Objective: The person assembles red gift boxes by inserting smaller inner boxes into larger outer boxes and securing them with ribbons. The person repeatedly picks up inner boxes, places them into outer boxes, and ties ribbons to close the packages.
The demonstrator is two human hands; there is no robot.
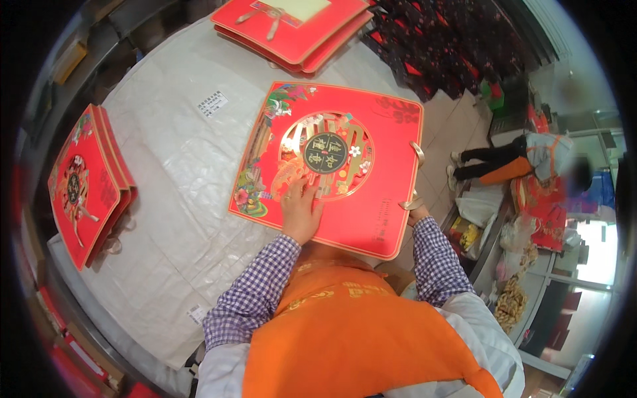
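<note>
In front of me lies a square red gift box (391, 172) with gold edging, a round black-and-gold emblem and flowers printed along its left side. My left hand (302, 211) rests flat on its printed face, below the emblem, with the fingers stretched out. At the box's lower right edge is my right hand (418, 213), beside a gold ribbon handle (413, 201). The fingers of that hand are hidden by the box and the ribbon, so its grip does not show. A second ribbon loop (418, 154) hangs higher on the same edge.
White sheeting (166, 172) covers the round-edged table. Red gift boxes (83, 189) stand at the left, and more red boxes (298, 33) lie at the far side. Dark patterned bags (444, 40) crowd the back right. Another person (531, 159) stands by a cluttered counter.
</note>
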